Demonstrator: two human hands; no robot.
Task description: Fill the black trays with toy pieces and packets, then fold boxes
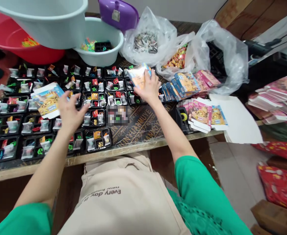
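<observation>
My left hand (71, 112) hovers over rows of black trays (94, 119) filled with small packets and toys. Its fingers are spread, right beside a flat blue and yellow printed carton (46, 99) that lies on the trays; whether they touch is blurred. My right hand (149, 87) reaches farther back and grips another blue and yellow carton (137, 75), lifted above the trays. A fanned row of flat blue and pink cartons (187, 83) lies just to the right of it.
White basins (101, 55), a red basin (8, 36) and a purple lid (119, 13) stand at the back. Clear plastic bags (148, 42) hold small packets. More flat cartons (205, 116) and white sheets (238, 120) lie at the right. Red bags (280, 186) rest on the floor.
</observation>
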